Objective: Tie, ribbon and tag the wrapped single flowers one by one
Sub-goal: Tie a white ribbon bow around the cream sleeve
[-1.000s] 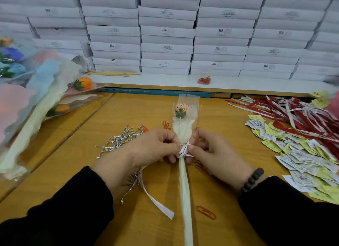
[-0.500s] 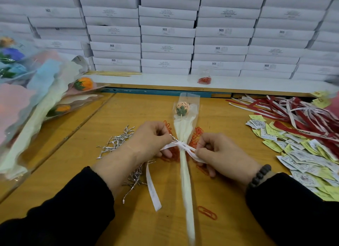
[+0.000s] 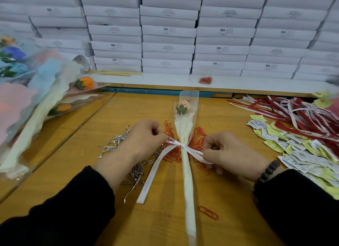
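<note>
Fingers (image 3: 163,133) of left hand (image 3: 145,135) and right hand (image 3: 225,150) pinch white printed ribbon (image 3: 171,142) ends | knotted round cream-wrapped single flower (image 3: 184,135) on wooden tabletop (image 3: 229,190) | white boxes (image 3: 168,31) read "SGS".

Wrapped flowers (image 3: 27,91) at the left edge were blurred and cut off. Print on the white ribbon (image 3: 156,170) and tags (image 3: 293,150) was too small to read.
</note>
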Demonstrator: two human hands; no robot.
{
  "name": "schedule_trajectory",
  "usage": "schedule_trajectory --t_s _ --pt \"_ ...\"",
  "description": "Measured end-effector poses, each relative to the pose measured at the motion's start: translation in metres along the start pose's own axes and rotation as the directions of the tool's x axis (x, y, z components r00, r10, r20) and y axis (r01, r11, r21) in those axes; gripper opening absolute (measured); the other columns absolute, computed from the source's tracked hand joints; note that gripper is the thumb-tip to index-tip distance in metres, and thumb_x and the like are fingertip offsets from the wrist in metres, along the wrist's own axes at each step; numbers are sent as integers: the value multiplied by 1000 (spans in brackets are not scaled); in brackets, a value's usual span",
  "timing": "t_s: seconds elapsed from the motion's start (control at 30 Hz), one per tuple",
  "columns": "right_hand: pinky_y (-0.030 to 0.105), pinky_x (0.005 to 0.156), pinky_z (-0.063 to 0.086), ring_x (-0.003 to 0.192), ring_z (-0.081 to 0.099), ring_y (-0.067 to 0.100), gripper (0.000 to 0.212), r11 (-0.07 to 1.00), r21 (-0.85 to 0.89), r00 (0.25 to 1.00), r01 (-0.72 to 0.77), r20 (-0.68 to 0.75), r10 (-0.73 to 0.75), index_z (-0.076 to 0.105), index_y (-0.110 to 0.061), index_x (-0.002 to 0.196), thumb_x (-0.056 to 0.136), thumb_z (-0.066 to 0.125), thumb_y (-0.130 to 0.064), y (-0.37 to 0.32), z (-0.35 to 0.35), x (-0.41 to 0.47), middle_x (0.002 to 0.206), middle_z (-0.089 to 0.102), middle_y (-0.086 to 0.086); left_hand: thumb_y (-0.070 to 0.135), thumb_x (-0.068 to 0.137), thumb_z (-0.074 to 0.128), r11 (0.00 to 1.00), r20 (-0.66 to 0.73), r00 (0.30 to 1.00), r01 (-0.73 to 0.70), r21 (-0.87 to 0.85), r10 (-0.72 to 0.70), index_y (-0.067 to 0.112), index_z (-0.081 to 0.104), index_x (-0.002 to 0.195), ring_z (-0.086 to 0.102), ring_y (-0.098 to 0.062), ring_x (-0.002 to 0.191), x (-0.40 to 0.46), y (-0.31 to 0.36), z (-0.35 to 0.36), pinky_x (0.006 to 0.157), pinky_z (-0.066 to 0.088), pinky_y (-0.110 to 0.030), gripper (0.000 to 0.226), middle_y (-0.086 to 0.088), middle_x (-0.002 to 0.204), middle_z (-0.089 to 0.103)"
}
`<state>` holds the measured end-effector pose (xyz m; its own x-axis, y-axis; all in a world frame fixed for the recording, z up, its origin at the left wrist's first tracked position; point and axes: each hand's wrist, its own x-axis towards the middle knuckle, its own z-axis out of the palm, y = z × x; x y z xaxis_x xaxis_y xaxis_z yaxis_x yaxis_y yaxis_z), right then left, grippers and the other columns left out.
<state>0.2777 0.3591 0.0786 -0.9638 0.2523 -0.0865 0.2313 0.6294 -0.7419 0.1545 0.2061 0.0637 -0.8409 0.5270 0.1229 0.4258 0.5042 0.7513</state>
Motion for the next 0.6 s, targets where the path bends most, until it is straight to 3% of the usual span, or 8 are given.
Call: schedule_trajectory --t_s 0.2,0.33,0.43,0.6 --pt "15 42 39 41 50 5 16 1000 -19 1000 1 14 0 51 -12 64 79 55 -11 -1 -3 -2 53 58 -4 11 85 57 999 -45 999 -8 37 9 10 53 65 40 -12 54 1 -2 1 48 33 -21 20 -2 60 48" --pt "22 50 40 51 49 8 16 993 -95 997 67 -30 -70 51 -15 64 79 57 -13 0 -1 -2 61 55 -2 10 83 58 1000 -43 999 -11 -10 10 8 52 66 43 -14 56 1 -5 0 47 36 -15 18 -5 62 52" --pt "27 58 43 62 48 8 10 964 -207 979 165 -85 -186 53 -21 77 80 59 -14 2 2 -2 72 55 -6 8 83 58 995 -41 999 13 -96 -17 5 56 69 51 -16 59 2 -6 -2 51 41 -19 14 -9 63 61" --pt "30 72 49 80 50 6 44 828 -419 921 373 56 -386 47 -41 114 83 53 -10 2 14 -3 107 39 -17 3 84 56 977 -17 1000 14 -211 -18 -5 58 80 57 -5 50 3 -3 -2 59 47 -21 9 -13 63 64"
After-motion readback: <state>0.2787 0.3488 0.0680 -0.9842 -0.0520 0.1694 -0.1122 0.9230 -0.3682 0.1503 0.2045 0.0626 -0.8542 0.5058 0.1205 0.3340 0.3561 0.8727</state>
